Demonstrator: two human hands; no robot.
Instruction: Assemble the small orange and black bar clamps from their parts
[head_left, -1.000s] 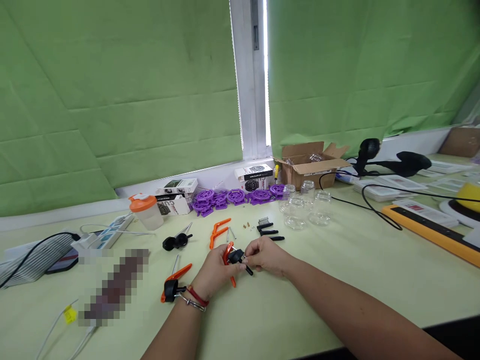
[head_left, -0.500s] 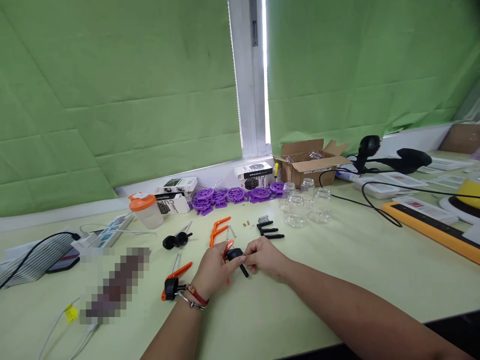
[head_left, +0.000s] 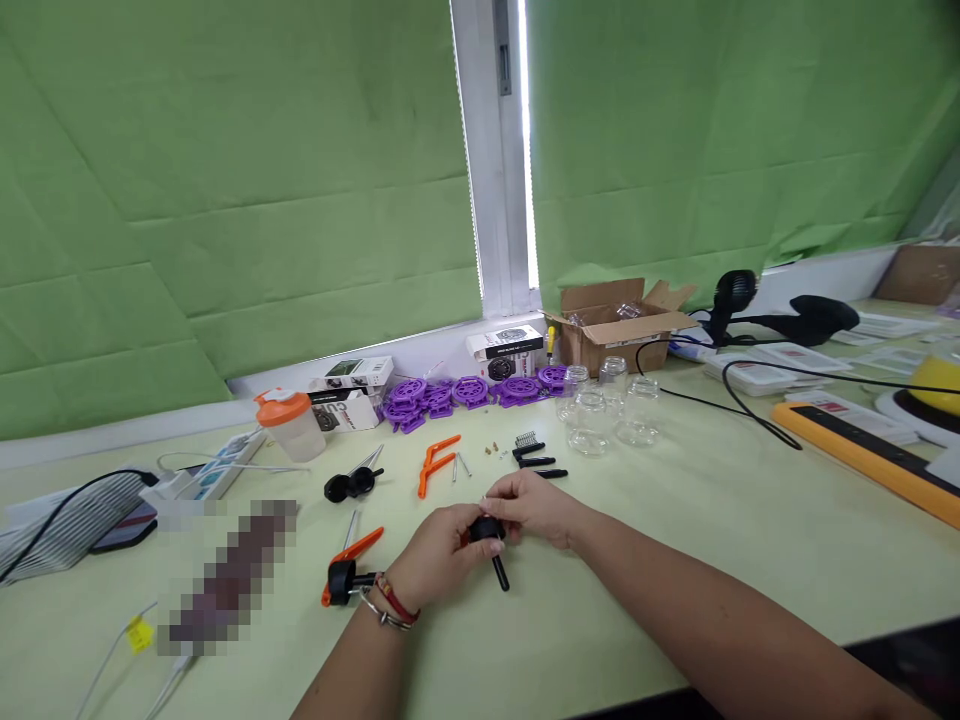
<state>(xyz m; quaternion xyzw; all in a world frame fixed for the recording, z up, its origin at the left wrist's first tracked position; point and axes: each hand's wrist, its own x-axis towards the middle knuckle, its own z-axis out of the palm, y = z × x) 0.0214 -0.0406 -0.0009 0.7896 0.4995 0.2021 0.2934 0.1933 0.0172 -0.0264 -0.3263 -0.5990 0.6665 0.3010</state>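
Note:
My left hand [head_left: 450,545] is closed round a black part [head_left: 487,530] with a rod that points down toward the table's front edge. The fingers of my right hand [head_left: 525,508] pinch at the top of this same part; the fingertips partly hide it. Beyond my hands lie an orange lever [head_left: 435,466], thin metal pins [head_left: 460,467], black handles [head_left: 537,461] and small brass bits [head_left: 491,449]. Left of my left hand is a black cup-shaped part [head_left: 342,582] on an orange lever, and farther back a black two-lobed part [head_left: 351,484].
Purple plastic pieces [head_left: 471,392], glass jars [head_left: 589,422] and an open cardboard box [head_left: 626,345] stand along the back. At left are an orange-lidded shaker [head_left: 291,425] and a power strip [head_left: 226,468]; cables and an orange-black bar [head_left: 870,455] are at right.
Both hands have shifted slightly with the black part, my left hand rightward. The part's rod now points more steeply downward, and the orange piece seen by my left fingers is mostly hidden.

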